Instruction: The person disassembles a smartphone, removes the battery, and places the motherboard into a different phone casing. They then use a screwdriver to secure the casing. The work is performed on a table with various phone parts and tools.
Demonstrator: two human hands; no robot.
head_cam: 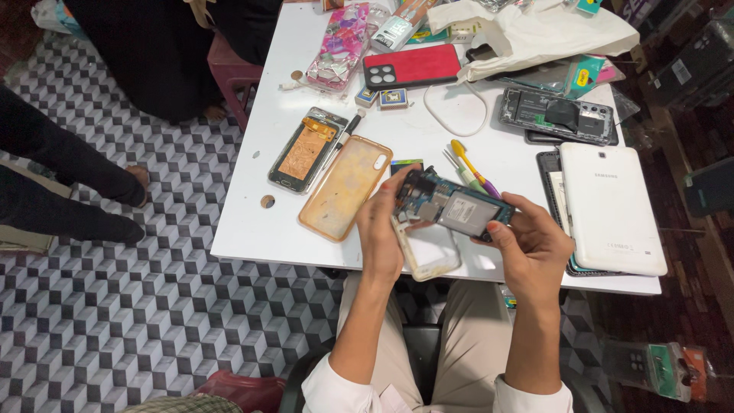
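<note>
Both my hands hold an opened phone circuit assembly (449, 205), blue-green with a grey metal shield, above the near edge of the white table (252, 229). My left hand (382, 229) grips its left end, and my right hand (531, 243) grips its right end. Under my hands on the table lies a pale phone frame (432, 252). A clear yellowed phone case (345, 186) rests just left of my left hand.
An opened phone with a copper-coloured back (306, 150), a red phone case (413, 66), a white tablet (609, 206), a dismantled dark phone (558, 116), yellow and purple tools (474, 168) and a white bag (527, 34) lie on the table. A person's legs (69, 191) stand at left on the patterned floor.
</note>
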